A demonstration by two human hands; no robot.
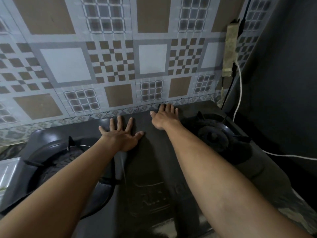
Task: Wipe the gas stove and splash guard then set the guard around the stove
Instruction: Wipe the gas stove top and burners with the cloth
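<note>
Two bare hands were laid on the dark gas stove (151,162), between its two burners. The left hand (122,134) was pressed flat on the middle panel, fingers spread wide and holding nothing. The right hand (164,115) was stretched further back to the stove's rear edge, fingers extended together and curled slightly over that edge beside the patterned tiled wall (109,62). The splash guard could not be identified with certainty. A white cord (240,93) was seen hanging at the right.
</note>
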